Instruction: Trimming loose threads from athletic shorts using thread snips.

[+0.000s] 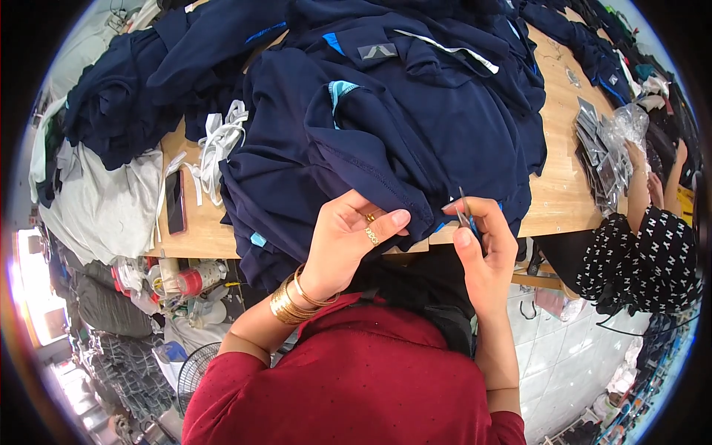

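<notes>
A navy blue garment [445, 126] lies heaped over the table in front of me, with light-blue trim showing in places. My left hand [356, 226] pinches the edge of its fabric between thumb and fingers; a stitched seam runs along that fold. Just to the right, my right hand [486, 241] is closed around small thread snips [464, 215]. Their pointed blades stick up past my fingertips, close to the garment's edge. Most of the snips' handle is hidden in my palm.
More navy garments [126, 89] pile up at the far left above a pale grey cloth [104, 193]. White drawstrings [220, 144] and a phone [176, 202] lie on the wooden table [560, 170]. On the right, a person [638, 252] handles clear plastic [627, 130] beside dark packets [593, 141].
</notes>
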A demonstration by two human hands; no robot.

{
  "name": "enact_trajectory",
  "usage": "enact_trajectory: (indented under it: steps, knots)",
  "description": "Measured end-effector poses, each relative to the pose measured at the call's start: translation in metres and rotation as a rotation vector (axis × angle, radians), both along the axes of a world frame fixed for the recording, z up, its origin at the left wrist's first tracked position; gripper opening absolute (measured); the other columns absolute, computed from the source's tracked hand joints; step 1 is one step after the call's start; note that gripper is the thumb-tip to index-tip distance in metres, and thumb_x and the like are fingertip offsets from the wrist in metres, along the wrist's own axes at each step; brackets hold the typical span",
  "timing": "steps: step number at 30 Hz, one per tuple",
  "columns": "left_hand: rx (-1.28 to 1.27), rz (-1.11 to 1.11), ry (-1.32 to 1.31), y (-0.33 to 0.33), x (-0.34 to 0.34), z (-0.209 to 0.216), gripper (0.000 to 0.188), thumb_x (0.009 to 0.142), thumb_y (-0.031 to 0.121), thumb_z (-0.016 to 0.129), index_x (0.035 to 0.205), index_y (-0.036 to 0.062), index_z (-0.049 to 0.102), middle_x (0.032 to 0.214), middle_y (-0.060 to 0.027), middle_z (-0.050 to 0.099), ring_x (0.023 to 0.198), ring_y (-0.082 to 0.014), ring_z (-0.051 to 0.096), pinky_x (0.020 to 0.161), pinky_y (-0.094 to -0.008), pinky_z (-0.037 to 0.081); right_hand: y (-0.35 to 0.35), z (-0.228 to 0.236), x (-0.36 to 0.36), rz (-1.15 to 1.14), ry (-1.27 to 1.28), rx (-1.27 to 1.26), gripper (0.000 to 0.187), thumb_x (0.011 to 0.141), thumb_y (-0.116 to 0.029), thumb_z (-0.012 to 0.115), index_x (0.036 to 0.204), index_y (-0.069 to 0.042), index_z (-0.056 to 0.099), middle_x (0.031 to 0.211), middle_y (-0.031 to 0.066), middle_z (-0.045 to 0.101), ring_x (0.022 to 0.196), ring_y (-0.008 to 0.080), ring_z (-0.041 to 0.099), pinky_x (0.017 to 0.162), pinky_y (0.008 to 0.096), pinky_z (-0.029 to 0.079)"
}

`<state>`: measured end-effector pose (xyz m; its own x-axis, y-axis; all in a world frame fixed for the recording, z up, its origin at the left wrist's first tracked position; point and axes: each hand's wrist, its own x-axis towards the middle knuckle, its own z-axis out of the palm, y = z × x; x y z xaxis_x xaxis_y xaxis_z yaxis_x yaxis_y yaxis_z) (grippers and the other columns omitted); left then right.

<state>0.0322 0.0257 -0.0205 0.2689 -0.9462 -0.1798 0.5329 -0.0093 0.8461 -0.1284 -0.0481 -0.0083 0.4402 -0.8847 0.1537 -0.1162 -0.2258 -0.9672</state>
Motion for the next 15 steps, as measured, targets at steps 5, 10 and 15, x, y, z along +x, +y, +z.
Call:
enact_trajectory:
  steps: [5,10,15]
  knots:
    - [-0.062,0.013,0.015,0.0007,-0.0008,0.0014,0.019,0.081,-0.003,0.062,0.099,-0.0015,0.058,0.091,-0.0068,0.063,0.084,-0.0103,0.058,0.078,-0.0248,0.047,0.001,0.0017,-0.0037,-0.007,0.251,-0.324,0.031,0.07,-0.019,0.075,0.089,-0.002,0.059,0.074,0.0044,0.06,0.057,0.0119,0.049,0.051,0.0231,0.039]
    - [-0.057,-0.005,0.018,0.0017,0.0013,0.0014,0.02,0.08,-0.004,0.062,0.1,-0.0019,0.057,0.093,-0.0067,0.063,0.086,-0.0108,0.058,0.08,-0.0252,0.046,0.003,0.0035,-0.0007,-0.064,0.273,-0.449,0.03,0.066,-0.017,0.078,0.085,-0.003,0.059,0.07,0.0048,0.058,0.054,0.0156,0.048,0.048,0.0257,0.038]
    - [-0.049,-0.007,0.021,0.0026,0.001,0.0042,0.021,0.08,-0.004,0.062,0.1,-0.0016,0.057,0.092,-0.0063,0.063,0.086,-0.0106,0.057,0.079,-0.0251,0.046,0.0038,0.0073,-0.0004,-0.063,0.308,-0.502,0.028,0.066,-0.016,0.078,0.083,-0.004,0.059,0.068,0.0039,0.057,0.053,0.0162,0.047,0.047,0.0264,0.036]
